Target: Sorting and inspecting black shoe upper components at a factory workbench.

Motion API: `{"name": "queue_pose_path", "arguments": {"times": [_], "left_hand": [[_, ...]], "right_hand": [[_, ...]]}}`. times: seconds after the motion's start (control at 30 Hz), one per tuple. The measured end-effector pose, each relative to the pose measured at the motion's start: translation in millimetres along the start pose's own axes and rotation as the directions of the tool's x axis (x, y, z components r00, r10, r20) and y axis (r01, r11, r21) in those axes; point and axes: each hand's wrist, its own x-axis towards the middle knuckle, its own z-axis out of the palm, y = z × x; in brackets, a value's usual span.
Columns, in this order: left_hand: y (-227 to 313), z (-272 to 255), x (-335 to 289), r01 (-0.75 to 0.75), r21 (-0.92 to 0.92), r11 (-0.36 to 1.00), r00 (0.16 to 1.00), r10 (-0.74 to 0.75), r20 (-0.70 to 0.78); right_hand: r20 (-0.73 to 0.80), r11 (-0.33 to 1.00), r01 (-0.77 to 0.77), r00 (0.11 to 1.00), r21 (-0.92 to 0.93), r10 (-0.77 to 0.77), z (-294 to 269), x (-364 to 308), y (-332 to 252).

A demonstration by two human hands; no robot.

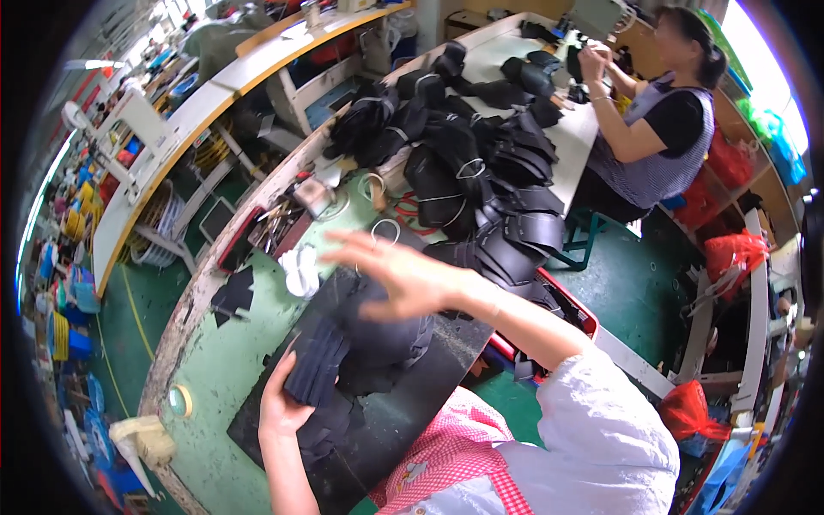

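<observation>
My left hand (285, 402) is wrapped around the side of a stack of dark strap-like pieces (318, 367), held at a tilt over the black work board (429, 375). Above the board, my right hand (399, 273) stretches out with its fingers apart and slightly blurred, nothing visible in it. Beneath and beside that hand lies a rounded heap of black pieces (396, 342), partly covered by it. A bundle of white cord (299, 271) rests on the green tabletop, close to my right fingertips. Loose black scraps (329, 421) lie below the stack, near my left wrist.
Large piles of black curved pieces (515, 232) cover the table's far side. A tool box (279, 230), red-handled scissors (414, 210) and a tape roll (179, 401) lie about. Across the table a co-worker (657, 129) sits, hands raised. A red crate (566, 300) stands beside the table.
</observation>
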Motion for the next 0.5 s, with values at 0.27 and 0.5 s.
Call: {"name": "queue_pose_path", "arguments": {"times": [0.27,0.5], "left_hand": [[18.2,13.8,-3.4,0.131,-0.037,0.991,0.882,-0.100,0.461],[-48.8,57.6,5.2,-0.648,0.218,0.730,0.750,0.661,0.017]], "right_hand": [[-0.003,0.973,-0.160,0.987,0.164,0.163,31.4,4.2,-50.3],[-0.259,0.977,-0.212,0.945,-0.024,0.199,87.7,4.9,-80.0]]}}
